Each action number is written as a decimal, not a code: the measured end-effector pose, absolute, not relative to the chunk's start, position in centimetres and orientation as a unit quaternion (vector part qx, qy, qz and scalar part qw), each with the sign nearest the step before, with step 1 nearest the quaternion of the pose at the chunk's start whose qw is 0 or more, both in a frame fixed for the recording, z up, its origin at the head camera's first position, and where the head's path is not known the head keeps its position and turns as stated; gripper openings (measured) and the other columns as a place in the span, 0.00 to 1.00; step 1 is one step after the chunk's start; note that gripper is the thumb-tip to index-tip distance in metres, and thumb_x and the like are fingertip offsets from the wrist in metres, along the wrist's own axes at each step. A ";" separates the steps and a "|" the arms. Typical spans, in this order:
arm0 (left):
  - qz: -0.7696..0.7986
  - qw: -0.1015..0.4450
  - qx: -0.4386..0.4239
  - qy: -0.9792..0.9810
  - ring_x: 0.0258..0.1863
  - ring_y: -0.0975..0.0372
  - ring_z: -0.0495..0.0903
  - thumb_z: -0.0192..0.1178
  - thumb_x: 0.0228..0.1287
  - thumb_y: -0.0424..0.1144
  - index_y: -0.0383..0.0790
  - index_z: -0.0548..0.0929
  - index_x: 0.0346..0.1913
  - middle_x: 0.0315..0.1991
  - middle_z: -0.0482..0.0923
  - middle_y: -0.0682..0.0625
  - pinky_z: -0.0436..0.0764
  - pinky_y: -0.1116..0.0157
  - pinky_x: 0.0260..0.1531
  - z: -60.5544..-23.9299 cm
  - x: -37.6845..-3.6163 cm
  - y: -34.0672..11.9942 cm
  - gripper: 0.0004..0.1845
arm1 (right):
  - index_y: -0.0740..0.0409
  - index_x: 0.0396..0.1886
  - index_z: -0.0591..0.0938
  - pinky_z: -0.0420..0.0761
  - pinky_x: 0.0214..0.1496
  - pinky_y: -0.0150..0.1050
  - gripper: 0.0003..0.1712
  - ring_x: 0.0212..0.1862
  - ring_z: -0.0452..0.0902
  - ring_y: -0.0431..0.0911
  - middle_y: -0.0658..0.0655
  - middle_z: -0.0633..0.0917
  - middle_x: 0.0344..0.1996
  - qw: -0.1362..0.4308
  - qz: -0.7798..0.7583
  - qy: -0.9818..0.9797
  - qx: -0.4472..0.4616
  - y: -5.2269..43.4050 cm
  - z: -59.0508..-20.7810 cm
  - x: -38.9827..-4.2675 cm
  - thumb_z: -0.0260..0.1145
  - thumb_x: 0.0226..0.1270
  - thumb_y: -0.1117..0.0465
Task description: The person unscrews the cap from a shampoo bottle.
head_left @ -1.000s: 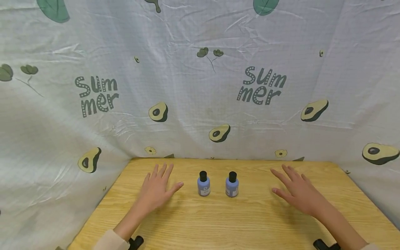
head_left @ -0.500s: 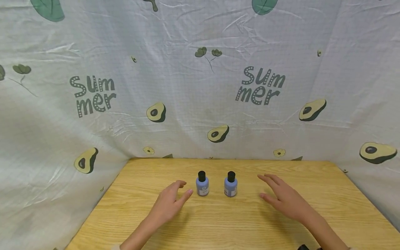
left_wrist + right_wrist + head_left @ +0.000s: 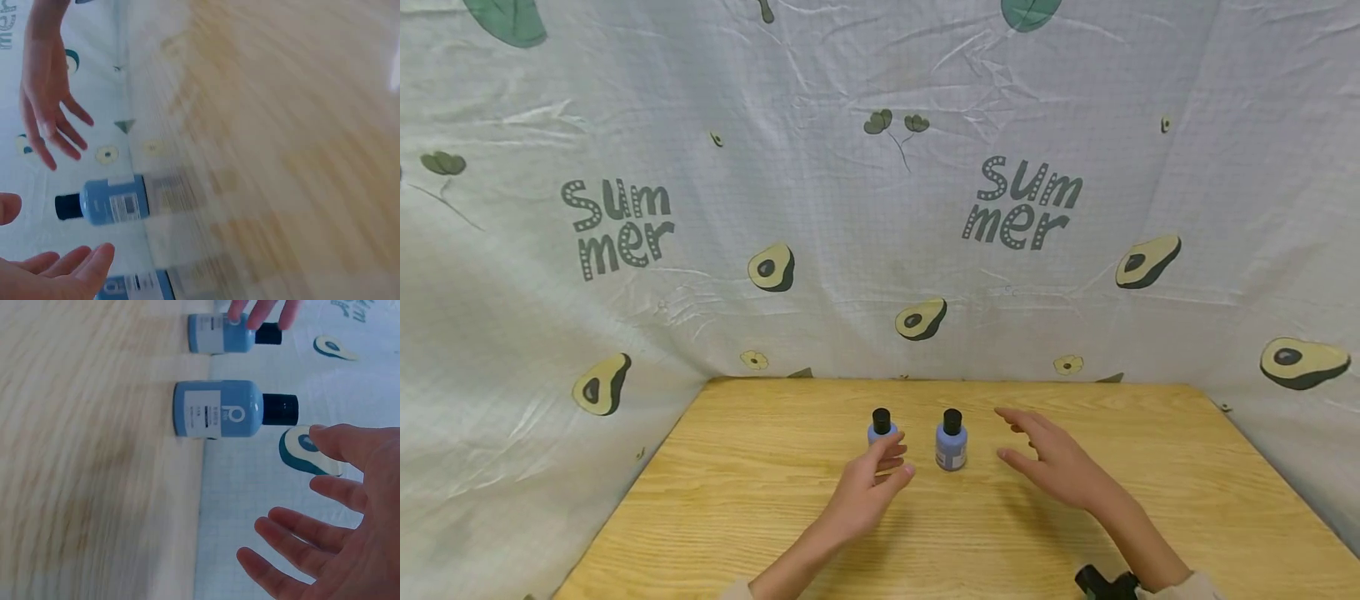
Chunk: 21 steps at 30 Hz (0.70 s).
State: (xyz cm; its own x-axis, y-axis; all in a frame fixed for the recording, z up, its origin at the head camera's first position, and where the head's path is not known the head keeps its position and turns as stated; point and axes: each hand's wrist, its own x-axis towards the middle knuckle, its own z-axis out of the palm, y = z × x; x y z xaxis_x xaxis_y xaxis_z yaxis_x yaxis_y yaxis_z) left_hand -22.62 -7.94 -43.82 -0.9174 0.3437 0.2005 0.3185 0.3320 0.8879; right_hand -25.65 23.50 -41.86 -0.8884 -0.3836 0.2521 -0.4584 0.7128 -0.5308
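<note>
Hands had closed in on two small blue bottles standing side by side near the far edge of the wooden table [image 3: 722, 500]. The left hand [image 3: 867, 492], flat and apart a second earlier, now reached the left bottle [image 3: 880, 427], its loosely curled fingers in front of it; whether they touched it could not be told. The right hand [image 3: 1054, 465] hovered near the right bottle [image 3: 951, 442], fingers spread wide. A "p" showed on one label; the backdrop [image 3: 880, 192] read "Summer".
</note>
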 end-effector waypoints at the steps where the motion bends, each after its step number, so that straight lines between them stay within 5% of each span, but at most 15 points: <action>1: 0.550 0.018 0.200 0.810 0.71 0.40 0.72 0.53 0.81 0.49 0.35 0.64 0.78 0.72 0.71 0.33 0.76 0.47 0.67 -43.8 -22.7 -7.5 0.32 | 0.53 0.78 0.68 0.81 0.57 0.61 0.37 0.64 0.78 0.61 0.61 0.78 0.68 0.058 0.309 -0.922 0.227 23.3 -41.9 -25.8 0.62 0.78 0.42; 6: 0.588 0.041 0.176 0.789 0.79 0.39 0.59 0.52 0.81 0.52 0.35 0.57 0.80 0.78 0.60 0.32 0.64 0.44 0.75 -44.5 -23.6 -5.2 0.36 | 0.54 0.78 0.67 0.80 0.60 0.62 0.36 0.66 0.77 0.62 0.63 0.76 0.70 0.044 0.333 -0.913 0.229 22.6 -41.9 -26.5 0.63 0.78 0.46; 11: 0.602 0.051 0.136 0.785 0.80 0.40 0.56 0.56 0.78 0.55 0.37 0.56 0.81 0.80 0.58 0.35 0.62 0.43 0.76 -45.2 -25.3 -3.4 0.40 | 0.57 0.78 0.67 0.80 0.60 0.62 0.35 0.65 0.77 0.63 0.65 0.76 0.69 0.046 0.339 -0.910 0.235 22.5 -41.8 -26.8 0.64 0.78 0.49; 21: 0.571 0.043 0.112 0.812 0.72 0.41 0.72 0.75 0.61 0.37 0.35 0.69 0.73 0.69 0.75 0.36 0.70 0.44 0.71 -45.4 -28.6 -1.2 0.39 | 0.58 0.77 0.68 0.80 0.60 0.61 0.34 0.65 0.78 0.63 0.66 0.77 0.68 0.048 0.346 -0.907 0.236 22.7 -41.6 -26.9 0.63 0.79 0.50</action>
